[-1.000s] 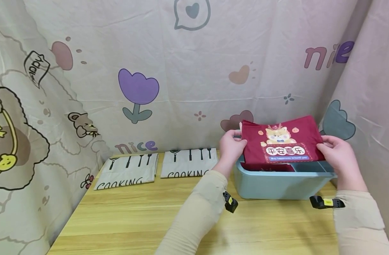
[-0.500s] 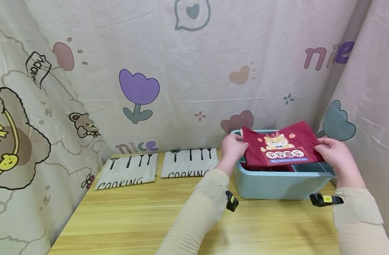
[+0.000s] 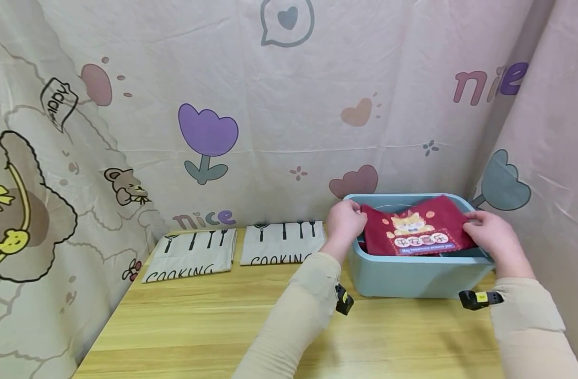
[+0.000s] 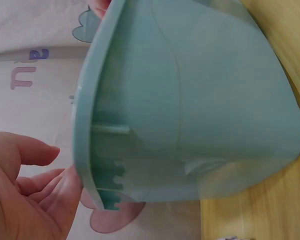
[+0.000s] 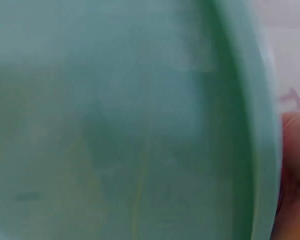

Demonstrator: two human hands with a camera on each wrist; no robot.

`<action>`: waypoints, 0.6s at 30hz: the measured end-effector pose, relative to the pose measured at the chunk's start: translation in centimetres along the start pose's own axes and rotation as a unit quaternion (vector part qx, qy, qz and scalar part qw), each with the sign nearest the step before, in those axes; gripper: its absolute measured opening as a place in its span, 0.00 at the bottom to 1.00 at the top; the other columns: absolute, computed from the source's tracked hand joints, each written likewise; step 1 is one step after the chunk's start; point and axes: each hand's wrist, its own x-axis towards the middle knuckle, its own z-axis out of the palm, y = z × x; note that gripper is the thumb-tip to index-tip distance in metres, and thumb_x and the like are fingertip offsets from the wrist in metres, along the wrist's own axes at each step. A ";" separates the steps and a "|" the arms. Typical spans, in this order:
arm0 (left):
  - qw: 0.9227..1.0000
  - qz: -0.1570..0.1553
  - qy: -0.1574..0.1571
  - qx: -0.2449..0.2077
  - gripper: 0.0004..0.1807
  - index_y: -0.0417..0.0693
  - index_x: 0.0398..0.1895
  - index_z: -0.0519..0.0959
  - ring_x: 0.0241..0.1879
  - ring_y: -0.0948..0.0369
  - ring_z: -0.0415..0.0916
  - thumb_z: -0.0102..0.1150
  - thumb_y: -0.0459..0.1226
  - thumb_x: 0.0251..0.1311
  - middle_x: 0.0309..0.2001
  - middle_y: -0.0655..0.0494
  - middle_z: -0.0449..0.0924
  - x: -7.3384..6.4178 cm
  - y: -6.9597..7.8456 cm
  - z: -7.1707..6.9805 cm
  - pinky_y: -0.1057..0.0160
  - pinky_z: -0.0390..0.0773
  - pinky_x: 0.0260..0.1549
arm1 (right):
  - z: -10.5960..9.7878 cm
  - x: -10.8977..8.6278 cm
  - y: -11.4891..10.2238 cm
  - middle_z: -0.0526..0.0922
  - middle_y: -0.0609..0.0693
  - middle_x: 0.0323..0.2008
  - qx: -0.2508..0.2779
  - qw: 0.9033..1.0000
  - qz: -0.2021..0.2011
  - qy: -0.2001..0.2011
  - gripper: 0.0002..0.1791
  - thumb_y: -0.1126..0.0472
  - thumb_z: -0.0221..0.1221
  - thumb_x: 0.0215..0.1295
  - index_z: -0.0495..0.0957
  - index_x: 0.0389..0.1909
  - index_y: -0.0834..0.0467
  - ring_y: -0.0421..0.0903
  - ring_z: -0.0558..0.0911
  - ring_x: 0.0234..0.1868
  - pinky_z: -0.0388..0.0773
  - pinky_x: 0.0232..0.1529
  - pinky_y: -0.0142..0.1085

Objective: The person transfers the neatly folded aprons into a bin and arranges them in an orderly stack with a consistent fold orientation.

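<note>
A folded dark red cloth (image 3: pixel 414 231), printed with a cartoon dog and lettering, lies partly inside a blue-green plastic box (image 3: pixel 421 276). At its left edge, my left hand (image 3: pixel 346 223) pinches the cloth over the box's left end. My right hand (image 3: pixel 495 237) pinches the opposite edge near the right rim. The cloth's far right corner stands raised. In the left wrist view the box wall (image 4: pixel 220 100) hides the cloth, and my left hand (image 4: pixel 35 190) is beside the rim. The right wrist view is blurred and filled mostly by the box (image 5: pixel 115 100).
Two folded white cloths with black utensil prints and "COOKING" lettering, a left one (image 3: pixel 191 255) and a right one (image 3: pixel 281 243), lie left of the box on the wooden table (image 3: pixel 199 326). A patterned curtain (image 3: pixel 289 105) hangs behind and along both sides.
Both hands have lowered the red cloth into the box, and the rear rim has come into view. My right hand has shifted slightly left. The white cloths stay put.
</note>
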 end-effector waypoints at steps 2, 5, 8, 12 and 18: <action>0.999 0.021 0.013 0.028 0.12 0.54 0.48 0.84 0.43 0.60 0.80 0.64 0.42 0.62 0.43 0.62 0.85 -0.2 0.2 -0.3 0.60 0.78 0.38 | 0.2 -0.1 -0.2 0.70 0.78 0.54 -0.047 0.999 -0.018 0.006 0.29 0.57 0.49 0.72 0.63 0.62 0.76 0.74 0.70 0.50 0.73 0.47 0.64; 0.998 0.044 0.018 0.030 0.14 0.55 0.51 0.84 0.45 0.60 0.80 0.63 0.43 0.63 0.46 0.63 0.85 -0.5 0.5 -0.7 0.60 0.79 0.39 | 0.4 -0.1 -0.8 0.71 0.77 0.54 -0.072 0.996 -0.042 0.025 0.28 0.56 0.48 0.72 0.65 0.61 0.75 0.73 0.71 0.52 0.69 0.50 0.66; 0.998 0.057 0.015 0.029 0.14 0.56 0.52 0.83 0.44 0.61 0.80 0.63 0.42 0.64 0.44 0.63 0.85 -0.8 0.6 -0.9 0.61 0.78 0.38 | 0.5 -0.3 -1.4 0.73 0.76 0.54 -0.058 0.996 -0.059 0.042 0.27 0.56 0.48 0.73 0.66 0.62 0.73 0.72 0.73 0.52 0.70 0.49 0.65; 0.996 0.082 0.002 0.046 0.16 0.55 0.55 0.82 0.43 0.63 0.80 0.63 0.43 0.64 0.41 0.64 0.84 -1.0 0.3 -1.1 0.63 0.78 0.38 | 0.5 -0.5 -2.2 0.74 0.75 0.53 -0.044 0.994 -0.082 0.057 0.25 0.57 0.49 0.74 0.68 0.62 0.72 0.71 0.74 0.51 0.71 0.48 0.64; 0.989 0.122 -0.020 0.080 0.19 0.55 0.58 0.80 0.47 0.64 0.79 0.62 0.44 0.65 0.46 0.64 0.84 -1.3 -0.4 -1.1 0.63 0.77 0.44 | 0.6 -1.0 -3.2 0.75 0.73 0.52 -0.036 0.992 -0.103 0.065 0.24 0.57 0.51 0.74 0.69 0.62 0.71 0.69 0.74 0.52 0.71 0.49 0.63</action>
